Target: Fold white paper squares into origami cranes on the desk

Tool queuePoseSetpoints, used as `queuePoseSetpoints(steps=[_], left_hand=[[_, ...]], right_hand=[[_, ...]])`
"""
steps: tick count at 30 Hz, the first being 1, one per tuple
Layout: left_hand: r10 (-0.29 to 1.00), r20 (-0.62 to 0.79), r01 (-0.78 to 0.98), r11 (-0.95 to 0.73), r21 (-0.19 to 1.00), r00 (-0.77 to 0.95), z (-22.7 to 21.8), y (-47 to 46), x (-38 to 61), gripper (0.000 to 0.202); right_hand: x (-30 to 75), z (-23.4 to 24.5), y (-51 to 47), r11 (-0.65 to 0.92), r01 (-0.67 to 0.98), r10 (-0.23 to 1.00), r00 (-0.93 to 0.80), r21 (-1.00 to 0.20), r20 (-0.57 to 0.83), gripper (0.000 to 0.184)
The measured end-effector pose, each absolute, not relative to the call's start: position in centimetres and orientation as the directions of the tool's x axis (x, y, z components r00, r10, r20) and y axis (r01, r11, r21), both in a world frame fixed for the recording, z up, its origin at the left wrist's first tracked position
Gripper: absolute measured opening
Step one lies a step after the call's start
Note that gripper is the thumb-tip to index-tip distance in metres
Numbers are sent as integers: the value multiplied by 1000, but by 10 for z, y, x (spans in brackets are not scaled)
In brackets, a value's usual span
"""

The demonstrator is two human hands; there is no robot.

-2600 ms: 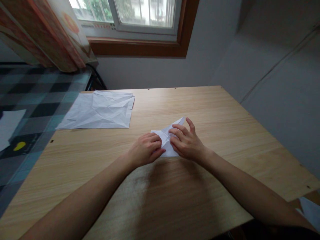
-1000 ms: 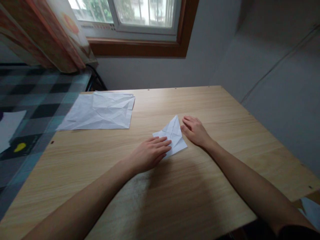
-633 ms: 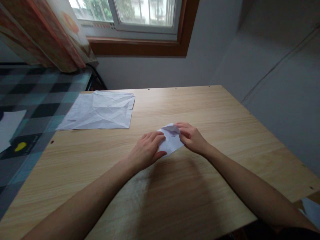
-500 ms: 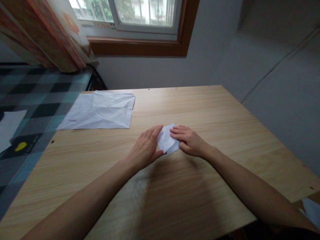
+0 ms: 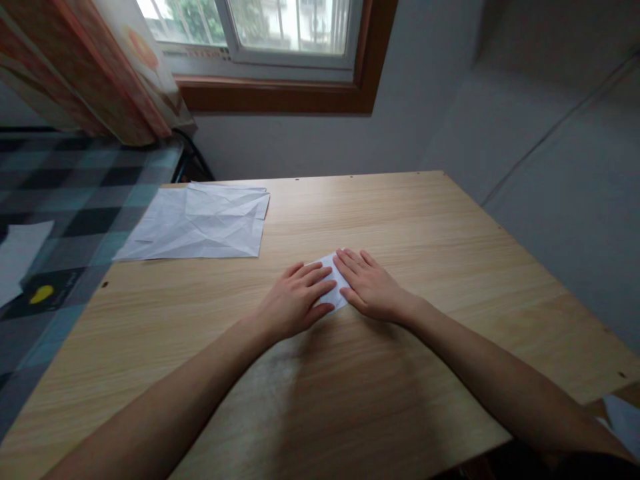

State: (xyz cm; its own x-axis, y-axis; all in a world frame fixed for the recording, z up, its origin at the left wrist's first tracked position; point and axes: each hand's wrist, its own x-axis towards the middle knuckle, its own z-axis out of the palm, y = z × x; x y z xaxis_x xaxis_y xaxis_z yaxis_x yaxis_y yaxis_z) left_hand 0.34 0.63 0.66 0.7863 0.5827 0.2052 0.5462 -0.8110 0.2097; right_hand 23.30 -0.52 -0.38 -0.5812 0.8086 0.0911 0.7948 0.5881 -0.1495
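Note:
A small folded piece of white paper (image 5: 338, 299) lies on the wooden table (image 5: 430, 220), partly covered by both of my hands. My left hand (image 5: 296, 299) rests on its left side, fingers spread and stretched out over it. From the right, my right hand (image 5: 373, 287) lies flat across the paper's right part, its fingers extended. Both hands press on the paper without gripping it. Their fingers hide much of its outline and folds.
Creased white sheets (image 5: 215, 223) lie at the table's far left corner. Left of the table is a checked cloth (image 5: 90, 200) with a white paper (image 5: 23, 257) and a dark item with a yellow mark (image 5: 43, 293). More white paper (image 5: 623, 420) shows at the lower right.
My hands have gone from holding the folded paper by its sides, slightly raised, to lying flat on it. The paper now sits lower against the table. The creased sheets have stayed put.

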Motion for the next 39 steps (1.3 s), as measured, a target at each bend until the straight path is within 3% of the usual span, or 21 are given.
queuePoseSetpoints(steps=[8, 12, 16, 19, 22, 25, 32, 35, 39], left_hand=[[565, 249, 526, -824, 211, 786, 11, 7, 4, 42], [565, 249, 530, -825, 197, 786, 10, 7, 3, 40], [570, 239, 531, -821, 209, 786, 10, 7, 2, 43], [576, 227, 536, -816, 217, 785, 12, 6, 3, 39], [584, 230, 539, -810, 233, 778, 13, 6, 4, 37], [597, 236, 549, -800, 242, 767, 12, 6, 4, 39], [598, 217, 556, -799, 227, 772, 11, 6, 3, 47], [601, 201, 557, -796, 236, 774, 13, 6, 3, 54], [614, 211, 555, -784, 278, 761, 14, 6, 4, 59]], right_hand=[[220, -4, -7, 642, 750, 765, -640, -160, 68, 73], [232, -3, 4, 538, 826, 841, -539, -170, 42, 81], [248, -9, 19, 382, 901, 924, -373, -204, 85, 66], [254, -12, 23, 367, 882, 929, -333, -296, 160, 59], [250, -11, 17, 391, 791, 917, -293, -471, 269, 53], [239, -8, 5, 338, 699, 930, -142, -630, 340, 50], [230, -19, 0, 135, 347, 980, 92, -928, 177, 56], [234, -23, 5, 63, 200, 994, 74, -978, 79, 61], [228, -15, -3, 27, -10, 993, -118, -1000, 28, 67]])
